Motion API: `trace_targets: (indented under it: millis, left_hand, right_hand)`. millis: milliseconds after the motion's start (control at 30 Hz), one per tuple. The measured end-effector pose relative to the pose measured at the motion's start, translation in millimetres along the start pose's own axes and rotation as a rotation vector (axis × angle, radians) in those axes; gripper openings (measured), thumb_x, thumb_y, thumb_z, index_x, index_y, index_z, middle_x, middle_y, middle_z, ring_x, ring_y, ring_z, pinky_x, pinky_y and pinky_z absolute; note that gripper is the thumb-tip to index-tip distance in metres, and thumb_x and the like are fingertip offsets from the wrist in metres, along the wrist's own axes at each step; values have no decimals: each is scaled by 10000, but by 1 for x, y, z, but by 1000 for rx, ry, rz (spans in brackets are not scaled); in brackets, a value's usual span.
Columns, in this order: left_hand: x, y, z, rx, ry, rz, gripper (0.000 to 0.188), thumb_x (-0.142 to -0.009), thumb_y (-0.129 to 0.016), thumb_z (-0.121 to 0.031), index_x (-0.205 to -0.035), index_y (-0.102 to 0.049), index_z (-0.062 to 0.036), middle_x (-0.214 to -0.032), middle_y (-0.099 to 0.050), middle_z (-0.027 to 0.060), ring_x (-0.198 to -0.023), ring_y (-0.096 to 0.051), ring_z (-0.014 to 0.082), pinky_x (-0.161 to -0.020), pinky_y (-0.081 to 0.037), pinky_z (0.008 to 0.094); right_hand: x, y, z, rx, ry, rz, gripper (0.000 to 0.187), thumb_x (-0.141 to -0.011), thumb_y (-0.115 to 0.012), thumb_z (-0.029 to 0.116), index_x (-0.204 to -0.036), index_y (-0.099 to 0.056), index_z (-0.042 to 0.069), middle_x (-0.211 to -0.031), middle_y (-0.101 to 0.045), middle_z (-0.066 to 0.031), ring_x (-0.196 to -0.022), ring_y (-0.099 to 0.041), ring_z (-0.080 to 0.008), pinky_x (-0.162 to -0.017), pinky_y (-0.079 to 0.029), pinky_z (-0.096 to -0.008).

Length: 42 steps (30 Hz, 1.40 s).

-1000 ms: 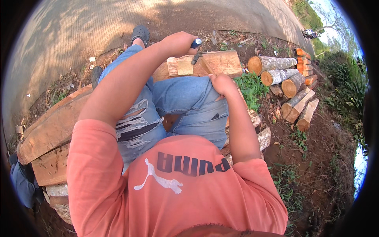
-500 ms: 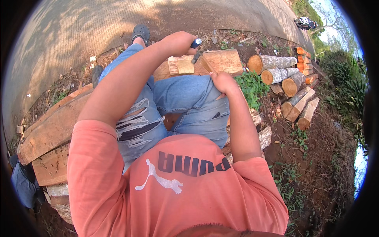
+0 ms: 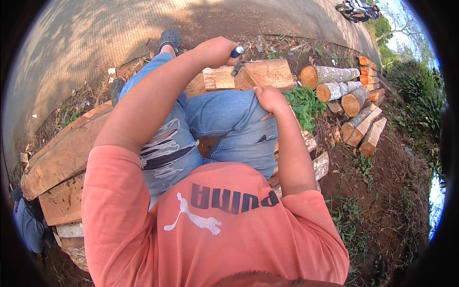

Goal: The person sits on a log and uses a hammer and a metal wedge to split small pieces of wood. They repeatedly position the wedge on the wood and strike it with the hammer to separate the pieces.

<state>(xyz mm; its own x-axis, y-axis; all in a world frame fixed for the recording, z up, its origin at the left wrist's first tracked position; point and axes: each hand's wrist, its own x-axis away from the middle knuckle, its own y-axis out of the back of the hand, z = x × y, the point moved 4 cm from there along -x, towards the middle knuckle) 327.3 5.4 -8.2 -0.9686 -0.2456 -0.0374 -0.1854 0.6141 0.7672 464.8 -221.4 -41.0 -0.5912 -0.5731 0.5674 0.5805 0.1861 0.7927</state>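
Note:
My left hand [image 3: 217,51] is closed round a blue handle [image 3: 237,51] with a pale round end. The rest of that tool is hidden by the hand. In my right hand [image 3: 271,101], resting at my right knee, is a hammer [image 3: 247,74] gripped by its wooden shaft. Its dark metal head lies just below the blue handle's end, with a small gap between them. Beneath both hands is a thick split wooden block [image 3: 275,74]. A smaller squared piece of pale wood [image 3: 224,80] is on it, beside the hammer head.
Cut logs [image 3: 334,75] and split pieces are stacked at the right, past green weeds [image 3: 306,106]. Long timber slabs [image 3: 67,158] lie at my left. A paved road [image 3: 110,33] runs along the far side, with a motorbike and rider [image 3: 357,10] on it.
The motorbike has come closer along the road, moving up and left in view. Both my hands and the hammer stay almost where they were.

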Motion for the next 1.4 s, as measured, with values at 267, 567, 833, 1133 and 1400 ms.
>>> trace_targets:
  millis: [267,567,833,1133,1400]
  left_hand:
    - [-1,1,-2,8,31,21,259,-901,-731,-284,-1026,-708,-59,-893,-745,206,-876,-737,407,-787,-566,516]
    - [1,-2,-3,-28,-21,-7,186,-939,-694,-256,-1027,-706,-93,-857,-731,173,-803,-699,390,-752,-538,499]
    - [4,0,-11,-22,-6,24,184,-922,-684,-243,-1015,-707,-86,-833,-721,180,-792,-697,393,-751,-535,508]
    - [4,-2,-6,2,-40,-14,159,-905,-703,-210,-997,-711,-81,-841,-726,172,-789,-698,387,-744,-532,501]
    - [5,1,-12,-7,2,22,167,-899,-717,-220,-976,-711,-71,-829,-720,176,-788,-693,377,-742,-530,494]
  right_hand:
    - [-4,-2,-4,26,15,-8,600,-1097,-525,436,-1260,-642,-130,-965,-744,-256,-617,-733,-373,-494,-594,-445]
    - [-1,-1,0,23,9,-8,594,-1099,-521,437,-1260,-650,-120,-964,-746,-249,-610,-730,-368,-497,-592,-443]
    - [-1,-1,-1,5,26,-8,580,-1100,-523,425,-1248,-657,-119,-955,-742,-252,-621,-735,-373,-487,-588,-446]
    - [2,1,3,18,13,-3,584,-1098,-524,429,-1250,-660,-118,-950,-745,-264,-615,-734,-378,-485,-592,-448]
    - [-3,-2,-2,29,51,-36,586,-1098,-526,427,-1271,-654,-117,-964,-745,-272,-635,-743,-385,-489,-597,-448]
